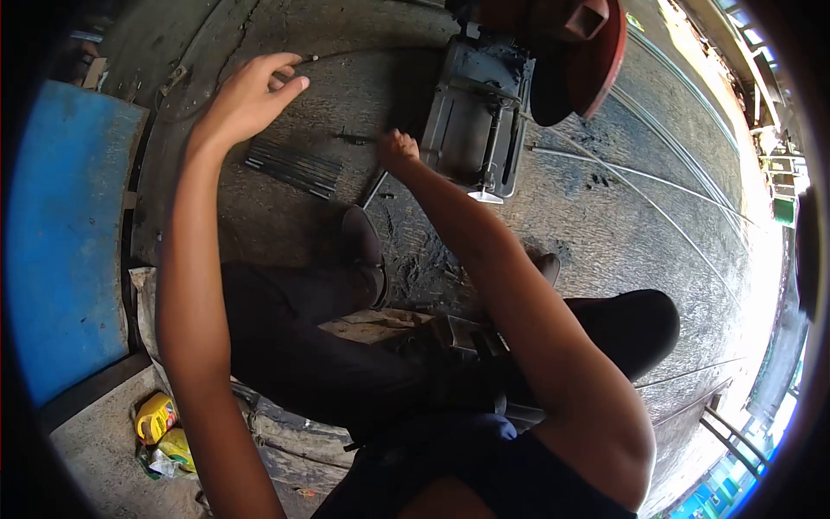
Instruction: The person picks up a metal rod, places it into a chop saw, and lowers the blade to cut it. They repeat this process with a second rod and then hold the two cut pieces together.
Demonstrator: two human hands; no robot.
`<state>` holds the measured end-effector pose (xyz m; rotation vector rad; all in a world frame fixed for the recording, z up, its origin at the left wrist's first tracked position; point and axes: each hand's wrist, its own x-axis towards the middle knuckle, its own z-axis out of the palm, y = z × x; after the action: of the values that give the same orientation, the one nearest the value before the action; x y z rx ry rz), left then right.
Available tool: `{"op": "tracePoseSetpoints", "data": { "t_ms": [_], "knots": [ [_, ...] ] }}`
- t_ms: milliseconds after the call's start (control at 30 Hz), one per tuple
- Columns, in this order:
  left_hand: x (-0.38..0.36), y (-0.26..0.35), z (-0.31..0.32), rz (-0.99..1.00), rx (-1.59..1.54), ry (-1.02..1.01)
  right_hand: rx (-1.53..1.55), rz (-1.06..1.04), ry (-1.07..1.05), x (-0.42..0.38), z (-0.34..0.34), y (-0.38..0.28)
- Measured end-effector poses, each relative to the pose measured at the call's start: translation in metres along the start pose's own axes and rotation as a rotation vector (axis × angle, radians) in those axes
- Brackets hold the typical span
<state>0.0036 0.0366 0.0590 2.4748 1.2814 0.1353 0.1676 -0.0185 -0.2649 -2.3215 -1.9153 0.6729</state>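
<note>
My left hand (258, 93) is raised over the floor at the upper left, empty, with its thumb and fingers apart. My right hand (399, 150) is closed in a fist beside the cut-off saw's dark metal base (458, 143). A thin dark piece (353, 137) shows just left of that fist; what the fingers hold I cannot tell. Below the right hand, a short metal bar (374, 189) slants toward my shoe (360, 233). Several short dark rods (294, 169) lie side by side on the floor between my hands. The saw's red guard (609, 65) rises at the top.
Long thin metal rods (666, 177) stretch across the floor on the right. Dark debris (419, 264) is scattered near my feet. A blue panel (65, 225) stands at the left, with a yellow container (156, 418) below it. A cable (372, 52) runs along the floor behind.
</note>
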Motion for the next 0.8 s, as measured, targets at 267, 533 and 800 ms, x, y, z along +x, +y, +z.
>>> {"op": "tracePoseSetpoints", "data": {
  "t_ms": [267, 533, 800],
  "knots": [
    [0.011, 0.016, -0.004, 0.075, -0.021, 0.001, 0.505, 0.020, 0.160, -0.121, 0.001, 0.033],
    [0.019, 0.034, -0.017, 0.172, -0.100, 0.168, 0.847, -0.022, 0.274, -0.243, -0.058, 0.052],
    [0.028, 0.105, -0.016, 0.304, -0.264, 0.246, 0.843, -0.119, 0.361, -0.342, -0.174, 0.067]
  ]
}}
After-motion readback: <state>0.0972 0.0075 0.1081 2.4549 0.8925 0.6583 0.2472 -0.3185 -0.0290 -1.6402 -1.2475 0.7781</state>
